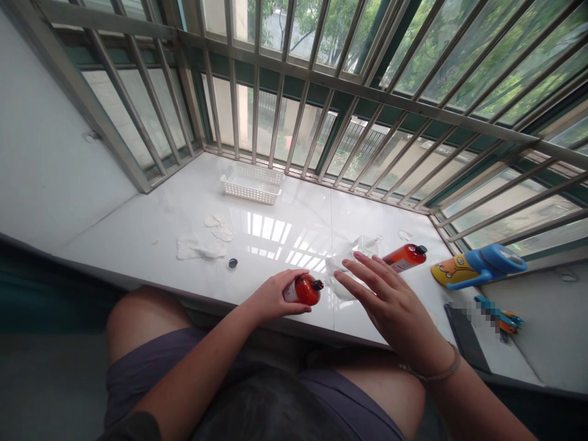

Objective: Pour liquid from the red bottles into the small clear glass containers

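My left hand (271, 297) is closed around a small orange-red bottle (307, 290) with a pale label. The bottle is tilted, its narrow dark neck uncapped and pointing right. A dark round cap (233, 263) lies on the white counter to the left of it. My right hand (390, 300) is open, fingers spread and holding nothing, above a clear, see-through item (339, 288). Partly covered by the hand, that item's exact kind cannot be made out. Beyond the right hand, a second orange-red bottle (405, 257) with a black cap lies on its side.
Crumpled white tissues (199, 248) lie on the left of the counter (294, 245). A white perforated basket (252, 187) stands by the barred window. To the right are a blue and yellow drinking bottle (478, 266), a dark flat object (466, 337) and a partly blurred, blue-orange item (508, 321).
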A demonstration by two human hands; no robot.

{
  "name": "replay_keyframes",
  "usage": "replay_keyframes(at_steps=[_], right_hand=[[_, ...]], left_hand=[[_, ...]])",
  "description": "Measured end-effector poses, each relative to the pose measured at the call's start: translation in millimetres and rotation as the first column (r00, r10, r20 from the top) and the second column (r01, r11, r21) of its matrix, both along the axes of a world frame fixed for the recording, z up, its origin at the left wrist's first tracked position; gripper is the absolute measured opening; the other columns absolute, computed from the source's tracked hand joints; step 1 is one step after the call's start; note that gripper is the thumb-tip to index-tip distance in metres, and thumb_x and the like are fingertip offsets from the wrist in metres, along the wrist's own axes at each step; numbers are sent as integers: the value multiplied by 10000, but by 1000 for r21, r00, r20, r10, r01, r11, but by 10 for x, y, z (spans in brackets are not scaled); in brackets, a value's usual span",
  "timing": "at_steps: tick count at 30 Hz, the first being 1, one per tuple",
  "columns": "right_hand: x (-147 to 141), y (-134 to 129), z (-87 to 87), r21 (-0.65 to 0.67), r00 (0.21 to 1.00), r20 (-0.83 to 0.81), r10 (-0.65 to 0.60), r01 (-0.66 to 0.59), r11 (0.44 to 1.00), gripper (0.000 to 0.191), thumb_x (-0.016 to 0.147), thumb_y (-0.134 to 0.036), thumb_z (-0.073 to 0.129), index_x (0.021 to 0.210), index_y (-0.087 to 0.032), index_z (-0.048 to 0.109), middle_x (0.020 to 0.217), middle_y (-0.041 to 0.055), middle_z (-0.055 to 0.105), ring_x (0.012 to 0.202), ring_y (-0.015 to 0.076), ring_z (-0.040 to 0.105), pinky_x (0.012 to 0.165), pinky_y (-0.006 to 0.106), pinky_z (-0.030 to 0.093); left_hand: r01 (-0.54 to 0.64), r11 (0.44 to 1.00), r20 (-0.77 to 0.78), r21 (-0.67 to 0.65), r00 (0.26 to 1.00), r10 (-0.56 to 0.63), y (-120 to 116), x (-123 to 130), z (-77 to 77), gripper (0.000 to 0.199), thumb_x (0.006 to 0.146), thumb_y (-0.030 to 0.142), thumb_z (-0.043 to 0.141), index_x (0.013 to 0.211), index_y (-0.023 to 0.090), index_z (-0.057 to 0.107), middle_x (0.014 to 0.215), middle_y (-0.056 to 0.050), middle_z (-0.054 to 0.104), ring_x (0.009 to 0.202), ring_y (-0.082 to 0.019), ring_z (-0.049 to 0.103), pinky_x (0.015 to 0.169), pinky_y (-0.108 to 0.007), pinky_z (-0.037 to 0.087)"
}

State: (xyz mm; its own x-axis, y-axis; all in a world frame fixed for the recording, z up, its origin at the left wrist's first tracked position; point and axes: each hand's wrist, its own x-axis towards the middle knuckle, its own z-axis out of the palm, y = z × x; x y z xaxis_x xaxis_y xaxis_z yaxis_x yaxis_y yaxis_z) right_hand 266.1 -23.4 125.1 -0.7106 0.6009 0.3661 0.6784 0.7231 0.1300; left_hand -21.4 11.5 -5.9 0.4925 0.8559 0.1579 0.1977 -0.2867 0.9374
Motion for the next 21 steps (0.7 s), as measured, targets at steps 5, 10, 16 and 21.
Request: replay_keyframes(at_steps=[5,10,16,21], right_hand=[[-13,3,21,13,1000,9,1,-1,1000,601,1063,-49,523,1598,-322,524,1598,57,593,1585,304,427,1293,582,413],[-31,12,50,17,999,38,14,-15,1000,584,1074,-49,502,1594,-314,527,1608,52,585,1590,305,418,1285,591,416],[-38,43,86,12,998,52,32,-33,999,600,1071,-32,479,1591,-327,528,1607,48,585,1584,301,429,1284,604,421],[-51,63,123,47,996,79,47,-51,998,565,1067,-39,504,1555,-315,569,1574,52,617,1578,299,439,1297,597,410]], left_hand=[[-4,1000,9,3,1000,4,0,-1,-5,822,759,461,966,1486,291,622,1506,-107,665,1354,-352,650,1177,-489,518],[-6,1000,7,4,1000,6,-3,-10,-6,822,762,462,966,1489,297,619,1509,-100,662,1360,-351,647,1180,-485,516],[-3,1000,7,3,1000,3,-5,-13,-2,819,767,460,964,1488,290,615,1511,-101,660,1359,-343,647,1180,-476,514],[-2,1000,7,-1,1000,2,-3,-16,-3,821,766,457,964,1489,290,612,1505,-103,665,1352,-346,653,1177,-479,514]])
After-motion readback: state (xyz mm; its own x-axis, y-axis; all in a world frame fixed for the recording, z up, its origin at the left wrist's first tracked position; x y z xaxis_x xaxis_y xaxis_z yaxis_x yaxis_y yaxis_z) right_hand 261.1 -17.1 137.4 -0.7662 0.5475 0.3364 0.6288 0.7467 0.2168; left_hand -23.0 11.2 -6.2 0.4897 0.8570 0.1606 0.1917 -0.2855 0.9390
